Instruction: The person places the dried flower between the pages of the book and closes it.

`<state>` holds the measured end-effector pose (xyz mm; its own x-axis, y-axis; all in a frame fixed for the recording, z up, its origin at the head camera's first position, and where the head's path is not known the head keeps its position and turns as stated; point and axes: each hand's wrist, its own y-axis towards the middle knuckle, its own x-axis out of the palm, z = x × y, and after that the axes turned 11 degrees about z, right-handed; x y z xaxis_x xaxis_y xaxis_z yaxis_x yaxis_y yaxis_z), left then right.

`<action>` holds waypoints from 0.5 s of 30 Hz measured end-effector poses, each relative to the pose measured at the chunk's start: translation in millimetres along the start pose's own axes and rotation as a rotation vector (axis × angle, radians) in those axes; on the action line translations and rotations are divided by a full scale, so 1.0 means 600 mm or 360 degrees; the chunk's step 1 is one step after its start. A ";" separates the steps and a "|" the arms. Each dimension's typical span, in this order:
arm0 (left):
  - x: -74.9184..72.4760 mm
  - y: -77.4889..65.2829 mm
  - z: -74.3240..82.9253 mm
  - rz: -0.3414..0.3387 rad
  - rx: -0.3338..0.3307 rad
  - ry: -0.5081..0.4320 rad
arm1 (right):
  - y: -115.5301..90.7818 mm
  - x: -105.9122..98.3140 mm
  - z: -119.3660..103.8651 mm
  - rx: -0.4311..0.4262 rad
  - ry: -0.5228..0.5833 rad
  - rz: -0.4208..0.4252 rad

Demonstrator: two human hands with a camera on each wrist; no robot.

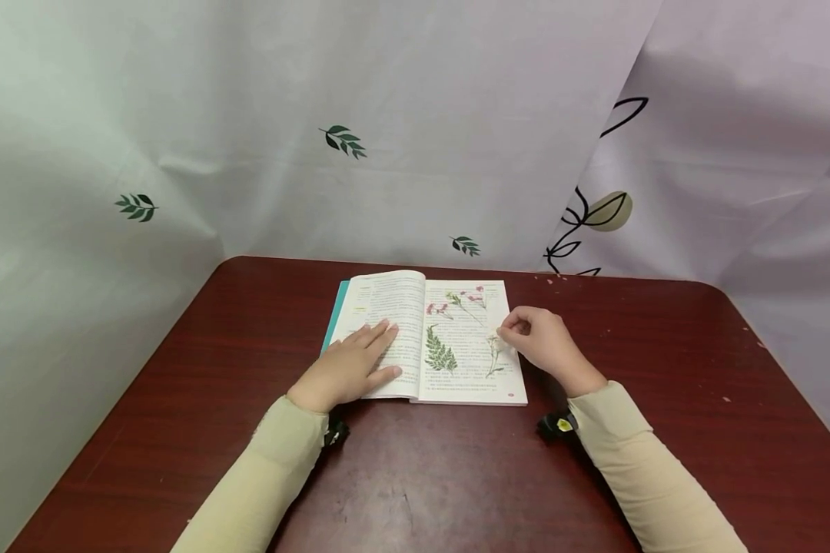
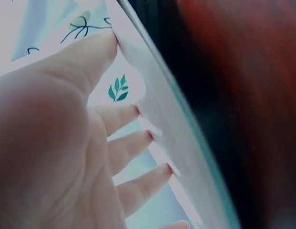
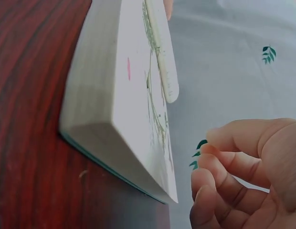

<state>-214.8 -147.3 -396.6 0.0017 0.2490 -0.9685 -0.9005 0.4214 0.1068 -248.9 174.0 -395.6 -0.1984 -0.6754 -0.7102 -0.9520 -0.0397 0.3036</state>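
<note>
An open book (image 1: pixel 401 369) lies on the table, its left-hand pages arched upward. My left hand (image 1: pixel 346 369) rests on the left page with fingers spread; in the left wrist view its fingertips (image 2: pixel 148 136) press the paper. On the right page are a green fern leaf (image 1: pixel 440 353), several pink flowers (image 1: pixel 476 297) and a pale flower on a thin stem (image 1: pixel 494 355). My right hand (image 1: pixel 541 342) is over the right page edge, thumb and index fingertips together beside the pale flower. In the right wrist view these curled fingers (image 3: pixel 219 143) show nothing between them.
The dark red table (image 1: pixel 401 484) extends around the book. Behind it hangs a pale backdrop cloth (image 1: pixel 401 200) with printed leaves. Black wrist devices (image 1: pixel 552 425) sit under both cuffs, and the book's thick page block (image 3: pixel 90 90) stands above the tabletop.
</note>
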 end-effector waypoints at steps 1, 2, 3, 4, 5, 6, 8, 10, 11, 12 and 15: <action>-0.002 0.000 -0.004 0.0023 0.0006 0.0017 | 0.000 0.000 -0.001 -0.0010 0.0004 0.0011; -0.006 -0.001 -0.008 0.0041 0.0002 0.0024 | -0.001 0.000 -0.003 -0.0021 0.0010 0.0020; -0.009 -0.001 -0.013 0.0059 -0.0006 0.0036 | -0.001 -0.001 -0.004 -0.0030 0.0016 0.0027; -0.013 -0.002 -0.017 0.0072 -0.0021 0.0041 | -0.002 -0.001 -0.006 -0.0039 0.0021 0.0033; -0.017 -0.002 -0.022 0.0077 -0.0049 0.0043 | -0.002 -0.001 -0.008 -0.0047 0.0026 0.0037; -0.022 -0.003 -0.027 0.0080 -0.0081 0.0041 | -0.003 -0.001 -0.010 -0.0055 0.0029 0.0041; -0.031 -0.005 -0.035 0.0075 -0.0136 0.0018 | -0.004 -0.001 -0.013 -0.0065 0.0035 0.0043; -0.038 -0.006 -0.043 0.0073 -0.0194 -0.0015 | -0.005 -0.001 -0.016 -0.0072 0.0040 0.0048; -0.040 -0.006 -0.047 0.0075 -0.0227 -0.0044 | -0.005 -0.001 -0.017 -0.0077 0.0043 0.0049; -0.042 -0.006 -0.050 0.0082 -0.0251 -0.0069 | -0.005 -0.001 -0.017 -0.0080 0.0045 0.0051; -0.045 -0.004 -0.057 0.0104 -0.0343 -0.0160 | -0.007 -0.001 -0.018 -0.0087 0.0056 0.0058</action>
<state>-227.6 -184.6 -378.6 -0.0262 0.3599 -0.9326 -0.9721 0.2082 0.1077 -242.3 166.7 -389.2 -0.2233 -0.7026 -0.6756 -0.9300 -0.0540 0.3635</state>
